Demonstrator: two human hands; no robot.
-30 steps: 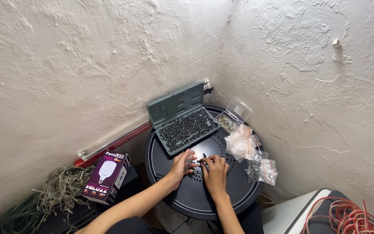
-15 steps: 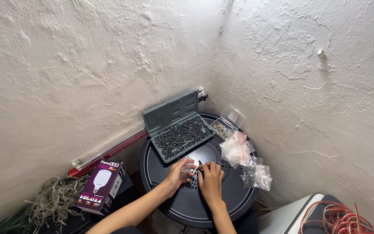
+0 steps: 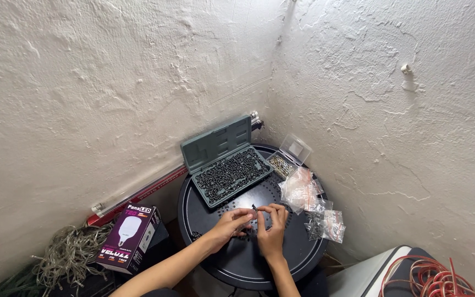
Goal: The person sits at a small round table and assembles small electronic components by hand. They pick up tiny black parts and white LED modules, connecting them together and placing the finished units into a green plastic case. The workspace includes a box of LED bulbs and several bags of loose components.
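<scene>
Round table: a black round table stands in the corner where two rough white walls meet; everything below is placed from it.
Left hand: the left hand rests over the middle of the table top, fingers curled in and pressed toward the thumb, tips meeting the other hand.
Right hand: the right hand lies just beside it on the same top, fingers bent and bunched at the tips.
Small part: a tiny dark piece sits between the two sets of fingertips, pinched there above the table's centre (too small to tell what it is, or which hand grips it harder).
Green case: an open green case lies on the far side of the table, lid up against the wall, its tray full of small black bits.
Clear box: a small clear box with its lid up sits at the far right edge of the table, just beside the case.
Plastic bags: several clear bags of small parts lie on the table's right side, near the right hand.
Bulb carton: a purple bulb carton stands on the floor left of the table.
Tangle of wire: pale tangled wire lies beyond the carton, farther left of the table.
Red cable: a coil of red cable rests low to the table's right, well apart from it.
</scene>
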